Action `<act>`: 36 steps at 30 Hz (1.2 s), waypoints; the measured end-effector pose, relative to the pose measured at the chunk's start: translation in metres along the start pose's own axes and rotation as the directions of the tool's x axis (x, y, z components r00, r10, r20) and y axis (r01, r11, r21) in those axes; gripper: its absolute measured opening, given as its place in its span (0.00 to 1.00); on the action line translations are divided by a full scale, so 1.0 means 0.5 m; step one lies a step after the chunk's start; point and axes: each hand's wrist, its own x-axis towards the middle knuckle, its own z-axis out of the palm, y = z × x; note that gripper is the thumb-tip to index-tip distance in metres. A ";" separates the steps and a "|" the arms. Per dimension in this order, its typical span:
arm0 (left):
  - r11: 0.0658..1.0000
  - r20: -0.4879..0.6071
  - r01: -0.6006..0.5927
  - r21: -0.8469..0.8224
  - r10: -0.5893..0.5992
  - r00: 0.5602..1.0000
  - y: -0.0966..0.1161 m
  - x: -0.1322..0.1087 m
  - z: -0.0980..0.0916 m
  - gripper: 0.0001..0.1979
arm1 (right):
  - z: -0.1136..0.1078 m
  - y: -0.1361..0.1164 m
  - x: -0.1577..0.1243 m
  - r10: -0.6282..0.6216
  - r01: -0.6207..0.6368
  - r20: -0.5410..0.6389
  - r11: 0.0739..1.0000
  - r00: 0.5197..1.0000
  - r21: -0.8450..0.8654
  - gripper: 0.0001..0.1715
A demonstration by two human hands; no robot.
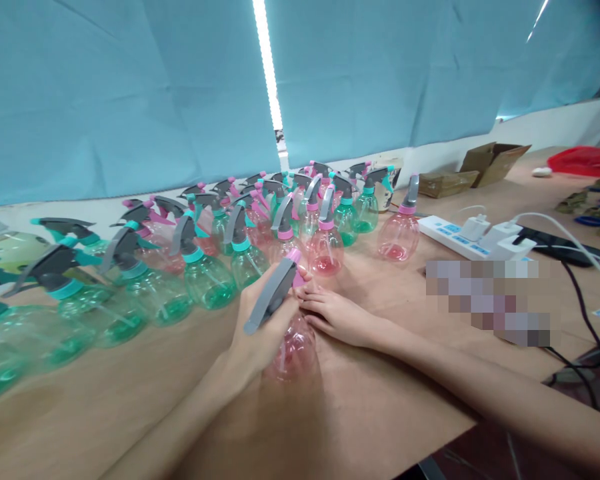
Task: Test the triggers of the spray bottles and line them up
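A pink clear spray bottle (295, 353) with a grey and pink spray head stands upright on the brown table in front of me. My left hand (266, 319) is wrapped round its neck, just under the grey lever. From the right, my right hand (333, 315) holds the bottle's upper side near the neck; its thumb is hidden. Close behind stands another pink spray bottle (326, 250). A row of green spray bottles (210, 280) with turquoise collars runs off to the left.
Several more pink and green bottles crowd toward the blue curtain (180, 87). On the right are a single pink bottle (399, 237), a white power strip (453, 237) with plugged chargers, cables, a black phone-like object (560, 245), an open cardboard box (493, 163) and a red bag (590, 162).
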 end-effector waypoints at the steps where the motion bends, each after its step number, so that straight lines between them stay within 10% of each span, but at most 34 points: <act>1: 1.000 0.011 0.005 -0.010 -0.005 1.000 -0.002 0.000 0.000 0.02 | 0.000 0.000 0.000 0.000 0.000 -0.003 1.000 1.000 -0.003 0.19; 36: 1.000 0.017 -0.003 -0.019 0.003 1.000 0.009 -0.001 0.001 0.03 | 0.004 0.003 -0.001 -0.001 0.001 0.002 1.000 1.000 0.001 0.20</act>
